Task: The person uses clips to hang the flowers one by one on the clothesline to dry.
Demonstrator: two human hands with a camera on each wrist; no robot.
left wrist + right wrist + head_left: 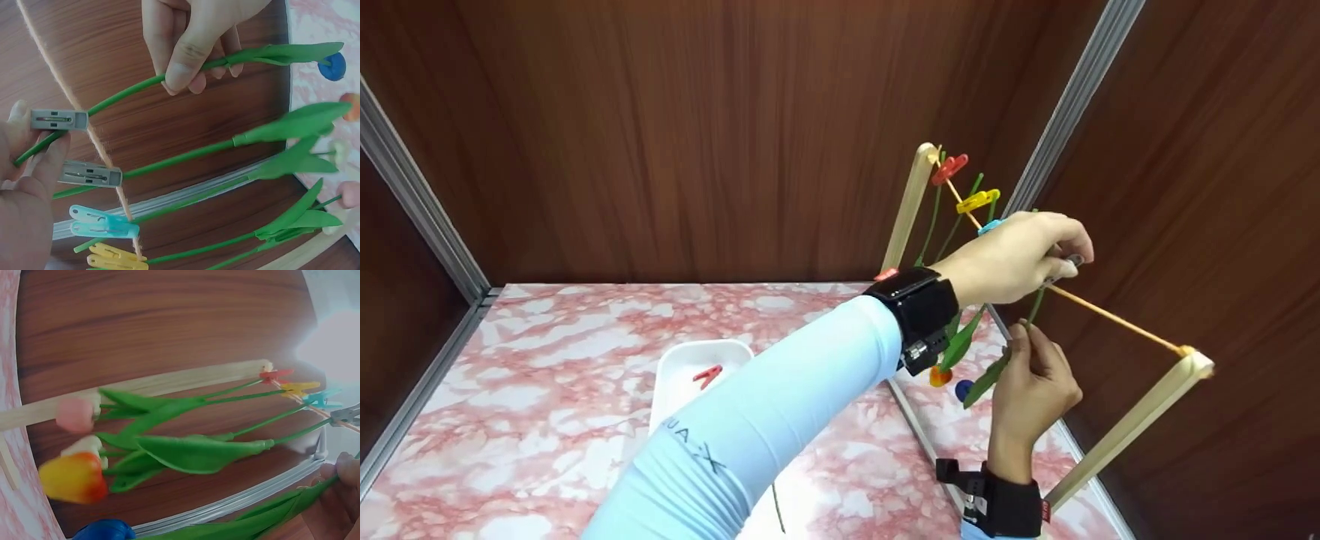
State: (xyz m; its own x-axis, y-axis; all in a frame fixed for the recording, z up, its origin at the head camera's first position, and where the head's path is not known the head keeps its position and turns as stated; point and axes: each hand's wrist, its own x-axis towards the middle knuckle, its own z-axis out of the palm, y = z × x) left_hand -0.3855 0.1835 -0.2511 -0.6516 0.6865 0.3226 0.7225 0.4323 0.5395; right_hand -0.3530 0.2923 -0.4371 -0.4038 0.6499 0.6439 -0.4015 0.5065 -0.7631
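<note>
My left hand (1020,255) pinches a grey clothespin (59,120) at the string (64,90), its fingers also around the upper end of a green stem. Lower on that stem (126,91), my right hand (1031,375) pinches it between thumb and fingers. A blue artificial tulip (332,66) hangs head down at the stem's other end. Beside it, a second grey clothespin (93,174) sits on the string with an orange-yellow tulip (73,478). Farther along, turquoise (104,222), yellow (977,201) and red clothespins (949,169) clip more tulips, among them a pink one (75,414).
Two wooden posts, a far one (911,206) and a near one (1132,427), hold the string. A white tray (675,367) with a red clothespin (707,376) stands on the marbled table (547,420), partly behind my left sleeve. Brown panels surround the table.
</note>
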